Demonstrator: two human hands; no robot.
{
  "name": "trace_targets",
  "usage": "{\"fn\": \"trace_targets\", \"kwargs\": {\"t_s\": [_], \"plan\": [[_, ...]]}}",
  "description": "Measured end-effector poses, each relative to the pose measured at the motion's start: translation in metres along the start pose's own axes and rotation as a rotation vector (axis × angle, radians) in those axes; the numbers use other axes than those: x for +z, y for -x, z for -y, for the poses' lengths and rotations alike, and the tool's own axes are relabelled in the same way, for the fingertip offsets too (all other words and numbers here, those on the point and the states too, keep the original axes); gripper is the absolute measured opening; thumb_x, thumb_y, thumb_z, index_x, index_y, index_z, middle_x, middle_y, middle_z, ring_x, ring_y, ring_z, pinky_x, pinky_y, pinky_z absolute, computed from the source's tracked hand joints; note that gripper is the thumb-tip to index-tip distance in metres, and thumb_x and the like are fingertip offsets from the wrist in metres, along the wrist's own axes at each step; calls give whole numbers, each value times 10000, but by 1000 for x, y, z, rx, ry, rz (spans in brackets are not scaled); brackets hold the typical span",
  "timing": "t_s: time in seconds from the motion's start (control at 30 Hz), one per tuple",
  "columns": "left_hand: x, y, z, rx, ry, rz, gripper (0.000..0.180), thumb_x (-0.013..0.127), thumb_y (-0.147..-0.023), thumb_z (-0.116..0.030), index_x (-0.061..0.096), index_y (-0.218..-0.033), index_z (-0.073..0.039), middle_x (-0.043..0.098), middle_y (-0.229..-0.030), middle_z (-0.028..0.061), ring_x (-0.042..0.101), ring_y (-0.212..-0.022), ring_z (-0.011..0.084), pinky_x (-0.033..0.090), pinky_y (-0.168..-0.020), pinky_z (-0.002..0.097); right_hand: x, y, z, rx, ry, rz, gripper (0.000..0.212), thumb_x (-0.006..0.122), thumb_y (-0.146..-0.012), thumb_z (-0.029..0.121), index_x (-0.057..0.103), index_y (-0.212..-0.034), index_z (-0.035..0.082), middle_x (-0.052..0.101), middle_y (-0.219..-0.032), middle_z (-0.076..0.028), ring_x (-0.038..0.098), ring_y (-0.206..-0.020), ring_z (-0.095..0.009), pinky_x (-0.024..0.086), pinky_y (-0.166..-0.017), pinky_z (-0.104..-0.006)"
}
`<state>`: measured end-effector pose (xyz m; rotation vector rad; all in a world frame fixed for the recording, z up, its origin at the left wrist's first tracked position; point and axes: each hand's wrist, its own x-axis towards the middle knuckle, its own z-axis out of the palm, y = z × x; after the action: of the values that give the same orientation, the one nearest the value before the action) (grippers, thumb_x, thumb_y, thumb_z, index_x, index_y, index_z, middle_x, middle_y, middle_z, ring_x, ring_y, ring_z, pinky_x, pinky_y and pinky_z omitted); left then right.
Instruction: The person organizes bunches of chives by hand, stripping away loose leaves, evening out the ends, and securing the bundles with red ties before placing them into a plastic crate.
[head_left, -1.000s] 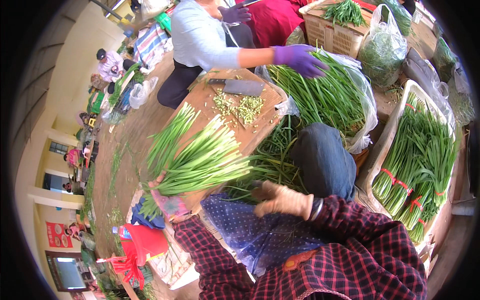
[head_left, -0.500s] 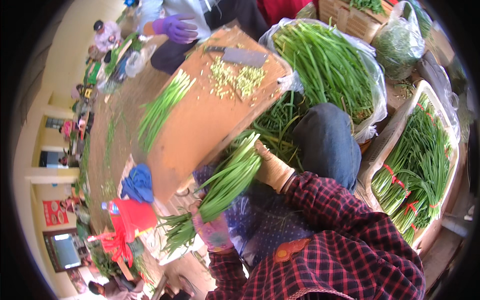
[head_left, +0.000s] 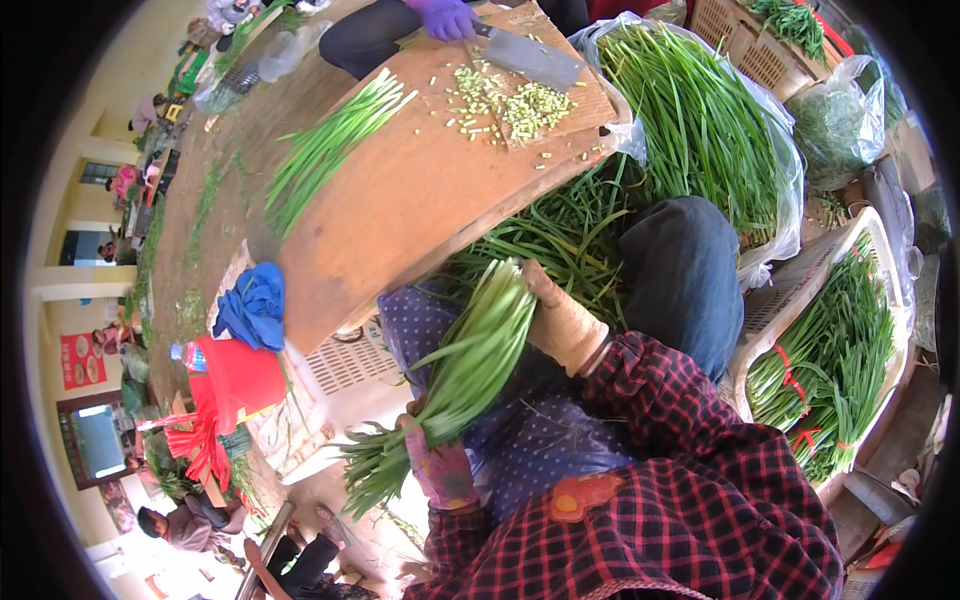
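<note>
A bunch of green garlic chives (head_left: 483, 345) lies slantwise over my lap, its pale stem ends up and its leaf tips trailing to the lower left. My left hand (head_left: 440, 468), in a pink patterned glove, is closed round the leafy lower part. At the pale end my right hand (head_left: 566, 322), in a beige glove, grips the stems from the right side; its fingers are partly hidden by the bunch. Beyond my hands, loose chives (head_left: 335, 140) lie on a brown wooden board (head_left: 375, 235), away from both hands.
A purple-gloved hand (head_left: 447, 18) of another person is on a cleaver (head_left: 532, 58) beside chopped stem pieces (head_left: 535, 108). A plastic bag of chives (head_left: 700, 130) stands far right, a crate (head_left: 868, 225) of tied bunches at right. A red bucket (head_left: 235, 380) and blue cloth (head_left: 252, 305) are left.
The view has shifted, so the board appears higher. The purple-gloved hand, raised before, is now at the cleaver's handle. Both my hands keep hold of the bunch, which stands a little steeper.
</note>
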<state>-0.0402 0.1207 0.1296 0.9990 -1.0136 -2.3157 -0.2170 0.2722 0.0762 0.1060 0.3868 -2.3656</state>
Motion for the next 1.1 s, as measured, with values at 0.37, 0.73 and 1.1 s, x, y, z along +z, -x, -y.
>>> {"fn": "trace_targets", "kwargs": {"t_s": [0.37, 0.73, 1.1], "plan": [[-2, -6, 8, 176, -110, 315, 247, 631, -912, -269, 491, -1040, -111, 520, -1206, 65, 480, -1203, 264, 470, -982, 437, 7, -10, 16, -10, -89, -241, 270, 604, -889, 179, 575, -1096, 7, 639, -997, -98, 631, -948, -239, 524, -853, -385], [37, -17, -33, 229, 27, 410, 338, 556, -924, -417, 552, -1100, -129, 563, -1096, 51, 517, -1129, 260, 395, -1031, 459, 95, 42, 104, -567, 466, -322, 297, 554, -893, 357, 575, -865, 62, 620, -792, -107, 612, -798, -241, 487, -751, -363], [123, -46, -86, 551, -712, 898, 895, 790, -737, -328, 312, -1437, -40, 382, -1423, 183, 352, -1341, 328, 276, -1124, 424, 202, 60, 85, -787, 1795, 61, 243, 716, -751, 7, 621, -971, 47, 621, -808, -53, 604, -731, -162, 496, -677, -295]]}}
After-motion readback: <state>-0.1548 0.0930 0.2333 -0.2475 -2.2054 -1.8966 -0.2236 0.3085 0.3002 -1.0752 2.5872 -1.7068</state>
